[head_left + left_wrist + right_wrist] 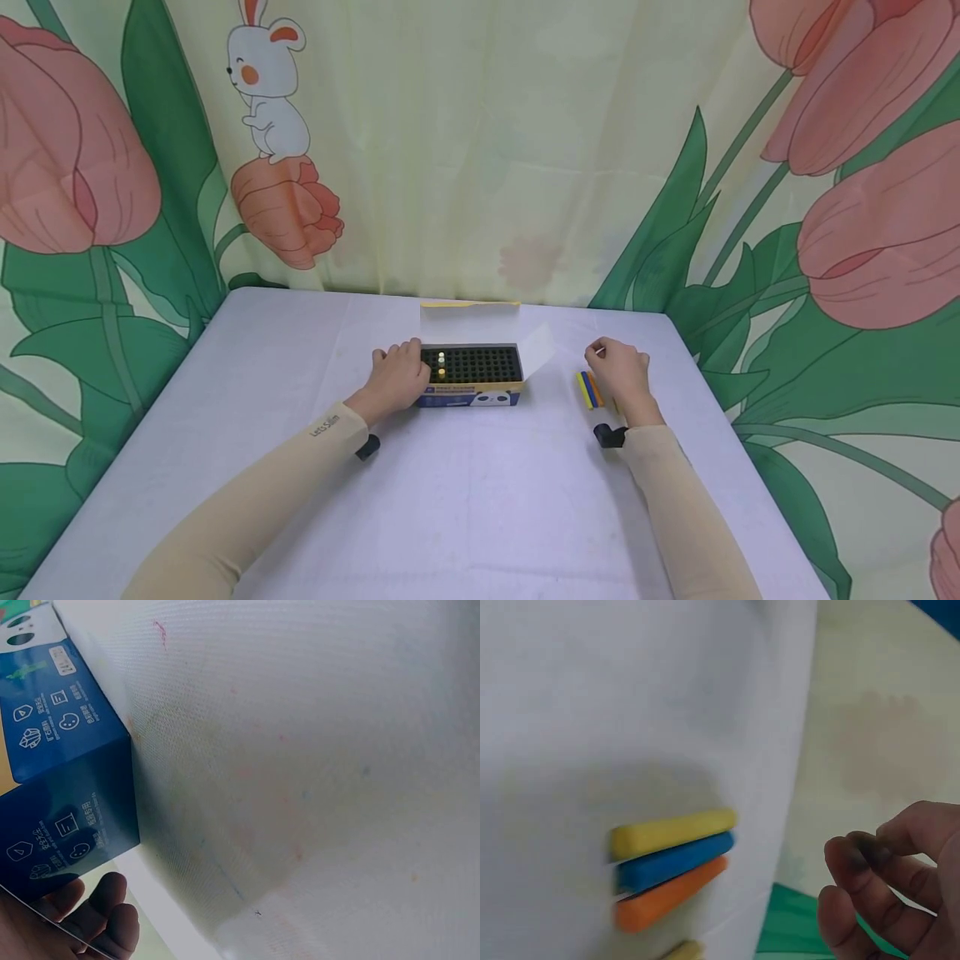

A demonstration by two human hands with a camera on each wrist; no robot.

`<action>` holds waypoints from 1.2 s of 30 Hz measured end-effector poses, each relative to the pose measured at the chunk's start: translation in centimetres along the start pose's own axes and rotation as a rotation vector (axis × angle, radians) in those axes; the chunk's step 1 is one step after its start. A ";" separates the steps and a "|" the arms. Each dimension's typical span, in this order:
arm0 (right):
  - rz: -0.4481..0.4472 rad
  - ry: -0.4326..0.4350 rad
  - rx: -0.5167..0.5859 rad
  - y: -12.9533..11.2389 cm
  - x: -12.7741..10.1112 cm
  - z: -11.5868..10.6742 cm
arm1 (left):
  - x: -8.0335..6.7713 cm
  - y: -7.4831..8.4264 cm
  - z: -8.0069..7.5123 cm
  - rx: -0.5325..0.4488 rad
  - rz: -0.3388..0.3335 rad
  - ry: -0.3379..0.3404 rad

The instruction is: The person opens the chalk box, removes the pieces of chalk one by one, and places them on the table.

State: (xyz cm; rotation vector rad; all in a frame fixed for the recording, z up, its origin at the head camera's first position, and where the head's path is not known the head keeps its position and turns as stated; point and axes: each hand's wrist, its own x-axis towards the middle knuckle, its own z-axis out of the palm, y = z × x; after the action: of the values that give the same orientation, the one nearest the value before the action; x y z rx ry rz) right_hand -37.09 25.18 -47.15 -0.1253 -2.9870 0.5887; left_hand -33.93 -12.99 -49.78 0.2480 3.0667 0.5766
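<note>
A blue and yellow chalk box [468, 398] with a panda face stands on the table, its lid raised at the back. Its black holder has rows of holes; a few pale and yellow chalks [442, 372] stand in the left part. My left hand [397, 372] grips the box's left end, fingers curled round it [97, 919]. Several chalks lie at the right: yellow [671, 834], blue [676, 862], orange [671, 895], and one partly visible [684, 951]. Just above them is my right hand [622, 375], fingers curled, tips together and dark; whether they pinch anything is unclear.
A white cloth covers the table [480, 500]. One white side flap [537, 348] of the box sticks out towards the right. Behind the table hangs a curtain [465, 150] printed with tulips and a rabbit.
</note>
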 end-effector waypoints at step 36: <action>-0.390 0.273 0.101 -11.8 -0.4 -6.1 | -0.1 0.2 -0.2 0.037 0.000 -0.007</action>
State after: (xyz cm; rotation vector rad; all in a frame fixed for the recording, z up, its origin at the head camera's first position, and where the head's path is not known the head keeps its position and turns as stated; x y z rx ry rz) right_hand -36.75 16.52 -37.06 0.3479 -2.6097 0.6134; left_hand -33.81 -12.91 -49.57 0.2496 3.0727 0.5185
